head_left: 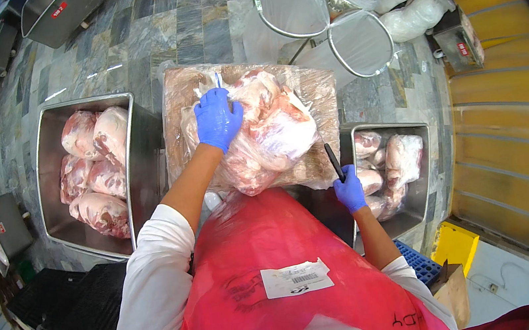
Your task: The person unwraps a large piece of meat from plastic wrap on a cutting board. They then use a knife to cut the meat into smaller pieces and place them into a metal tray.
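Observation:
A plastic-lined brown box (320, 107) sits in the middle, holding raw pale-pink meat (277, 136) in clear wrapping. My left hand (218, 121), in a blue glove, has its fingers curled on the clear plastic bag (204, 89) at the meat's upper left; a thin blue strip sticks up beyond the fingertips. My right hand (349, 190), also gloved in blue, grips a slender black tool (334, 159) at the box's lower right corner, pointing up and forward. I cannot make out what kind of tool it is.
Steel tubs of meat stand left (47, 167) and right (426, 164). Three ringed bag holders (288, 3) stand beyond the box, beside bagged items (412, 15). More grey tubs (51, 19) line the tiled floor. Black trays (62, 305), a yellow bin (452, 244) and a yellow wall (501, 134) are around me.

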`<state>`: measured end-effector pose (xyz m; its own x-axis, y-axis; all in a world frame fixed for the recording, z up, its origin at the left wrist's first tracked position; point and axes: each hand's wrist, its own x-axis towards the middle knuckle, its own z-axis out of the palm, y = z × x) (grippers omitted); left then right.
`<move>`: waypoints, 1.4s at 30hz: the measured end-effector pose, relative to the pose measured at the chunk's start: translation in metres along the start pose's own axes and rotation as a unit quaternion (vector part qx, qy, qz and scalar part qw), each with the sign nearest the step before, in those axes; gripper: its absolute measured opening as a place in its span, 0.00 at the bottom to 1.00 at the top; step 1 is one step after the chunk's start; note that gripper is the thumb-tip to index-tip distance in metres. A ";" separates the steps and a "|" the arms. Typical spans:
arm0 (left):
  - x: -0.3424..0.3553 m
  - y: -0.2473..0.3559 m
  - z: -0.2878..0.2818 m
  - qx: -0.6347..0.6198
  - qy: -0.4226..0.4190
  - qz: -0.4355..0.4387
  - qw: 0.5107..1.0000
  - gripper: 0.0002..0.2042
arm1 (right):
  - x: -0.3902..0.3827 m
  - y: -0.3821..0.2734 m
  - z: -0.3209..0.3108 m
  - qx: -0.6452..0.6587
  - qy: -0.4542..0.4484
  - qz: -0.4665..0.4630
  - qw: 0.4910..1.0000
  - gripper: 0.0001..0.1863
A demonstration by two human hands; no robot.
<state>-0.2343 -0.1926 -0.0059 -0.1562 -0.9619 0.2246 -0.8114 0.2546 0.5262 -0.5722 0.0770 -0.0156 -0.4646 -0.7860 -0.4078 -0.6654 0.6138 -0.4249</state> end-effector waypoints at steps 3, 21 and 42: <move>0.000 0.002 -0.003 0.001 -0.043 -0.027 0.999 0.20 | -0.009 -0.015 -0.020 -0.063 -0.057 0.027 0.996 0.19; -0.060 -0.012 -0.047 -0.192 -0.045 0.238 0.951 0.03 | -0.035 0.011 0.014 0.153 0.028 0.045 0.987 0.18; 0.018 0.002 -0.020 0.034 -0.192 -0.053 0.979 0.37 | -0.126 -0.238 -0.182 -0.283 0.063 -0.280 0.915 0.21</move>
<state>-0.2277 -0.2073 0.0158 -0.2583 -0.9528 -0.1594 -0.8681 0.1565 0.4711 -0.4615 0.0168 0.2838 0.0027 -0.9897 -0.1428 -0.9993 0.0028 -0.0380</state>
